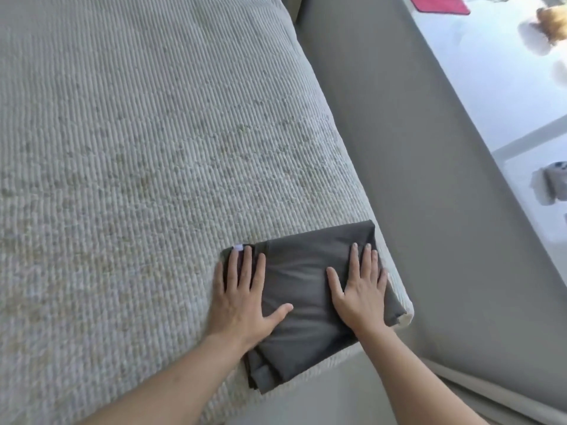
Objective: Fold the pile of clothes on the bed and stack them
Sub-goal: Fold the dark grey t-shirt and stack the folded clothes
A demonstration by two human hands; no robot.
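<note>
Garment (306, 289) — dark grey, folded into a rectangle at bed (122, 148) corner — my left hand (245, 299) and right hand (359, 292) pressed flat on it, fingers spread.

dark grey garment (306, 289), ribbed beige bedspread (138, 148)

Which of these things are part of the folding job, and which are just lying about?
Part of the job: the folded dark grey garment, the bed it lies on, and the left hand and right hand pressing it flat.

Lying about: the red cloth and the grey object on the floor.
</note>
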